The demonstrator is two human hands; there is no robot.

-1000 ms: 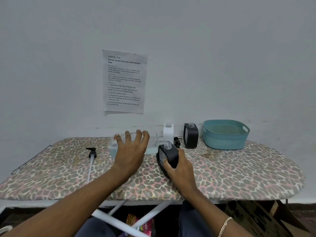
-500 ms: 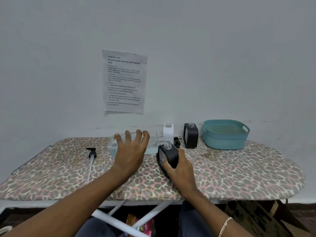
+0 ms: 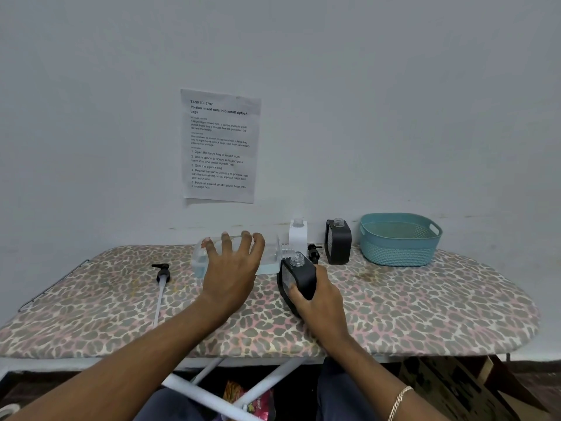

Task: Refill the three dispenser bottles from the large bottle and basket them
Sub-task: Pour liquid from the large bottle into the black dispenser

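The large clear bottle lies on its side with a little bluish liquid in it, and my left hand grips it from above. Its neck points right, at the open mouth of a black dispenser bottle. My right hand holds that black bottle tilted on the board. Behind them stand a white dispenser bottle and a second black dispenser bottle, both without pumps. The teal basket sits at the back right with nothing visible inside.
Everything rests on a leopard-print ironing board against a white wall. A black pump with a long white tube lies to the left. Another black pump head lies behind the held bottle. A printed sheet hangs on the wall.
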